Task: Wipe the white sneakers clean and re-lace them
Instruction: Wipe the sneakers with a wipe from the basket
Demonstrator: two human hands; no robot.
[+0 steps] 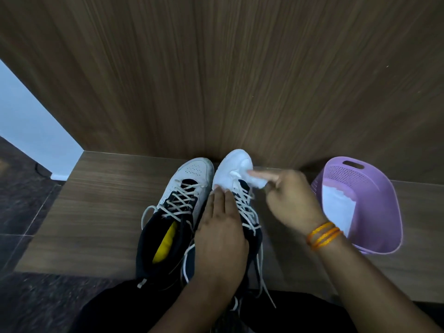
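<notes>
**Q:** What is nearest the viewer?

**A:** A lap in dark clothing, with two bare forearms reaching forward. The left hand (pixel 221 227) lies flat, fingers straight, pressing on the side of one sneaker (pixel 234 169) by its laces. The right hand (pixel 288 200), with orange threads (pixel 324 235) round its wrist, pinches a small white cloth (pixel 257 180). The cloth touches the toe of that same sneaker, just beyond the left fingertips. The right hand is blurred.

**Q:** And the other shoe?

**A:** A second sneaker (pixel 187 188) stands just to the left, touching the first. It is greyer, laced, and has a yellow insole (pixel 165 243). Loose lace ends trail towards the lap.

**Q:** What do they stand on?

**A:** A low wood-grain ledge (pixel 96 212), toes against a wood-panelled wall (pixel 216 68). A dark tiled floor (pixel 21 200) lies to the left.

**Q:** How many things in all?

**A:** Two sneakers, one cloth in hand, and one purple basket (pixel 384 212) to the right, holding something white (pixel 336 207).
</notes>
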